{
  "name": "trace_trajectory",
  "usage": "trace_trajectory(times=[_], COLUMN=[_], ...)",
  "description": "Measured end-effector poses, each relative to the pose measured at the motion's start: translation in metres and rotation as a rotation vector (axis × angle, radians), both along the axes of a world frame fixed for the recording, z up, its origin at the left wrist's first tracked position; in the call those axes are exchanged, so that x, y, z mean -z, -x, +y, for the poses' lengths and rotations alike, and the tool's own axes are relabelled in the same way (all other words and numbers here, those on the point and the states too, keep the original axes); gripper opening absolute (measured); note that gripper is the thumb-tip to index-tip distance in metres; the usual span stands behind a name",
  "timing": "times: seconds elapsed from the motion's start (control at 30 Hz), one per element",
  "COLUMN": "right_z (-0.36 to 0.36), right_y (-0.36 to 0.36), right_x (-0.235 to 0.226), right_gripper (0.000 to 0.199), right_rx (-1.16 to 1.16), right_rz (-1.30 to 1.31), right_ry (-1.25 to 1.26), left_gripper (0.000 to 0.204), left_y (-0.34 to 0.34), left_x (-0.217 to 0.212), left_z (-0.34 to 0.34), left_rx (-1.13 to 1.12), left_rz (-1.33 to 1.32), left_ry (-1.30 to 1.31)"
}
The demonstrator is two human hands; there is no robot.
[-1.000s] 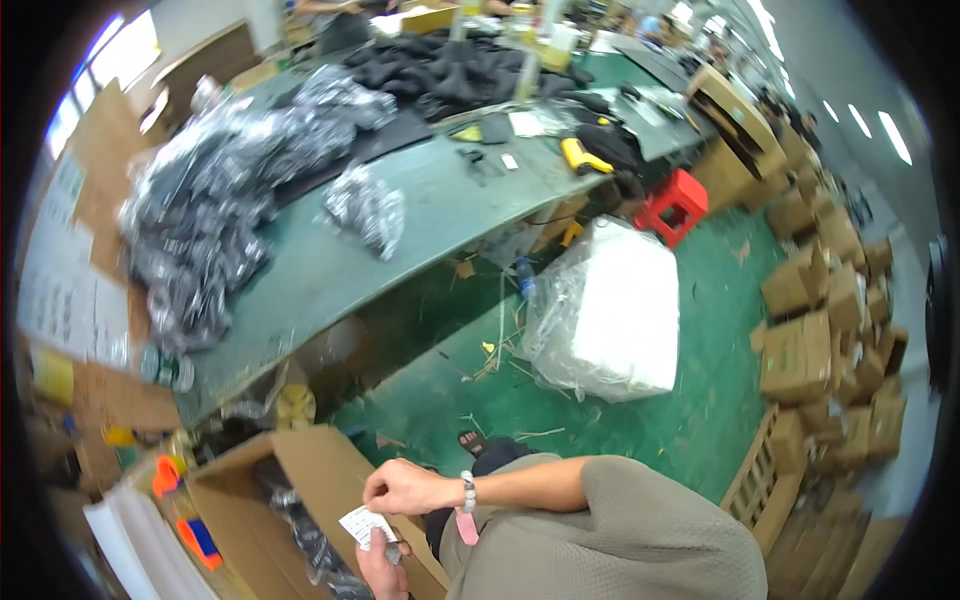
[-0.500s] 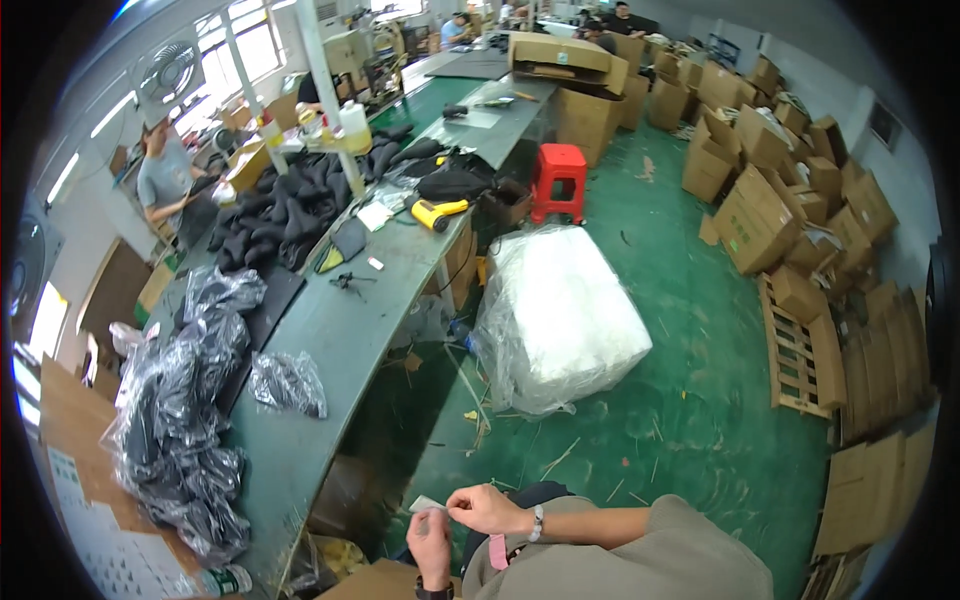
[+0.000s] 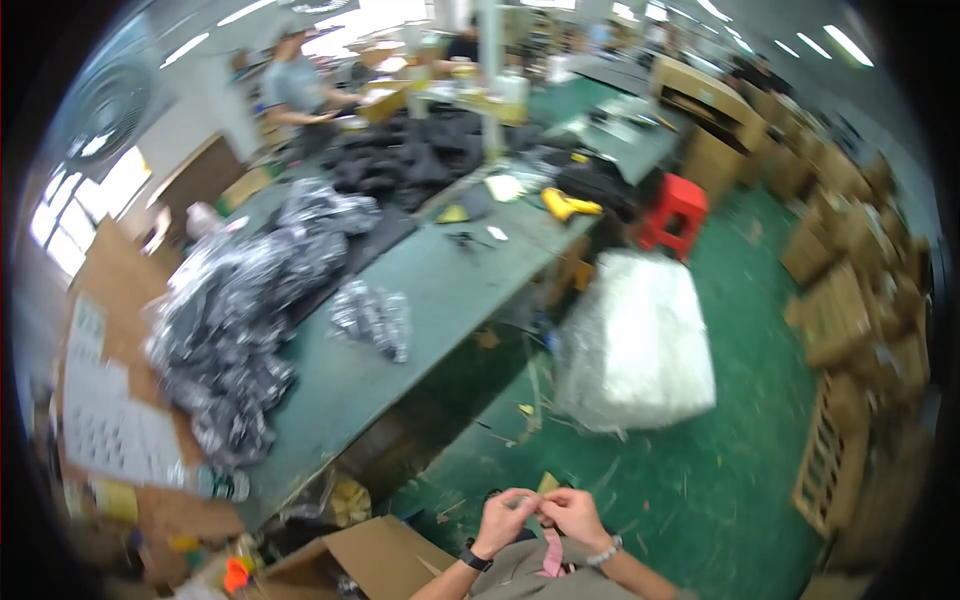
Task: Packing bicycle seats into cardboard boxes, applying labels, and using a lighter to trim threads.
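Observation:
My left hand (image 3: 503, 522) and my right hand (image 3: 577, 517) meet low in front of me, fingertips pinched close together. A small pale yellowish slip (image 3: 548, 483) stands up between them, beside my right fingers. What my left fingertips hold is too small and blurred to make out. Just below the hands a pink strip (image 3: 552, 552) hangs against my grey-green clothing. An open cardboard box (image 3: 385, 560) stands to the left of my left forearm.
A long green table (image 3: 370, 385) runs away from me, bearing plastic-wrapped dark items (image 3: 235, 325), a smaller wrapped piece (image 3: 370, 318) and a yellow heat gun (image 3: 568, 205). A large white wrapped bundle (image 3: 645, 340) and a red stool (image 3: 674, 215) stand beside it. Cartons (image 3: 835, 310) line the right.
My view has swung left, so the table and bundle sit further right. Both hands remain together at the small slip, now raised beside the right fingers.

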State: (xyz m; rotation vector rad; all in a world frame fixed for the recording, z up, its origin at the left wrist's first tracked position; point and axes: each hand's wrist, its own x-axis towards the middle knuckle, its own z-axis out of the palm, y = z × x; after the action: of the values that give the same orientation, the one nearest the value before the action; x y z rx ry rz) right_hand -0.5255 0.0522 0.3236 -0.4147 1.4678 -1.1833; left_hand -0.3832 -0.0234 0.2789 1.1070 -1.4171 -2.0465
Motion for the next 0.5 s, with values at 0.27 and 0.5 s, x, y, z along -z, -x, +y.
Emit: trace_trajectory(times=[0.27, 0.5], right_z=[0.026, 0.063], right_y=[0.029, 0.086], right_x=[0.002, 0.0], right_gripper=[0.01, 0.009], right_rx=[0.036, 0.016], right_rz=[-0.202, -0.078], right_ry=[0.052, 0.119], left_gripper=[0.024, 0.024], left_y=[0.012, 0.074], left_x=[-0.033, -0.042], left_z=[0.014, 0.068], left_rx=[0.081, 0.014], left_rz=[0.025, 0.024], left_ry=[-0.036, 0.09])
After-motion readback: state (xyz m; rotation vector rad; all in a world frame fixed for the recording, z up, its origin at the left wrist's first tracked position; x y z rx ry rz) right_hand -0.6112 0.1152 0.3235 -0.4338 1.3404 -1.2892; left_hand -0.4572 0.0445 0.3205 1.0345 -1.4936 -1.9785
